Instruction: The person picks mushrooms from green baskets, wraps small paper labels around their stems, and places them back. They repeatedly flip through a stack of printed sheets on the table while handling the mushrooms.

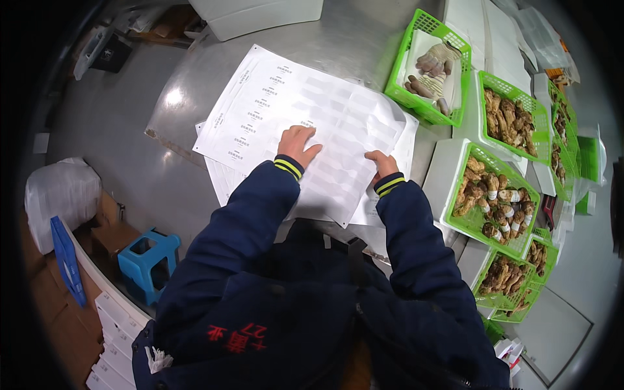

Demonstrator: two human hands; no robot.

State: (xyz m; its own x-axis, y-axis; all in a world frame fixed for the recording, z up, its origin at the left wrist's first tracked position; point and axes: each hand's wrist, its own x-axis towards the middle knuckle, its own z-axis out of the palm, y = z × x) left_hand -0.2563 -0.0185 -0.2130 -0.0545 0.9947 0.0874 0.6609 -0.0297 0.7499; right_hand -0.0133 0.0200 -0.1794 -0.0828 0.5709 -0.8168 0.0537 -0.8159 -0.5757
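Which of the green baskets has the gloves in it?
The topmost green basket, just right of the label sheet. It alone shows gloves on a white liner; the green baskets below it hold brown, mushroom-like pieces.

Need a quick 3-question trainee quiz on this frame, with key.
1. True or false: the left hand is on the label sheet.
2. What lies in the farthest green basket, at the top of the picture?
3. What colour is the stool? A) red B) blue C) white

Key: 1. True. 2. Gloves. 3. B.
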